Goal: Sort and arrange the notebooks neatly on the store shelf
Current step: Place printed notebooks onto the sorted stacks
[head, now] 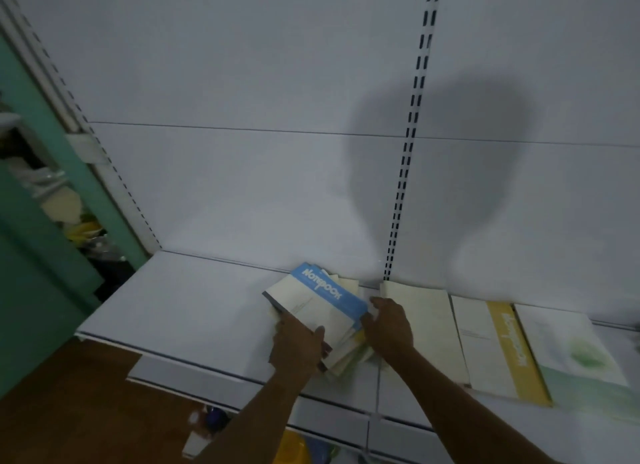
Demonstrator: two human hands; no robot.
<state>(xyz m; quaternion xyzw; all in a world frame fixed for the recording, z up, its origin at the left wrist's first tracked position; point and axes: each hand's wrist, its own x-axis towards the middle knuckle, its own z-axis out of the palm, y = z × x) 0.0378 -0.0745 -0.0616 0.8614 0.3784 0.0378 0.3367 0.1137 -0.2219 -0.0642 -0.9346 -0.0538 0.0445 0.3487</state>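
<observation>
Notebooks stack (pixel 323 311) with blue cover on white shelf (pixel 194 304), left hand (pixel 298 346) gripping its near edge, right hand (pixel 389 325) curled against its right side, three notebooks (pixel 491 346) flat just right.

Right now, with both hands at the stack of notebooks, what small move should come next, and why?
Probably square the stack: its notebooks are fanned out and it lies askew to the shelf. The left hand grips its near-left corner and the right hand presses its right edge, so pushing inward could align it with the flat notebooks alongside.
</observation>
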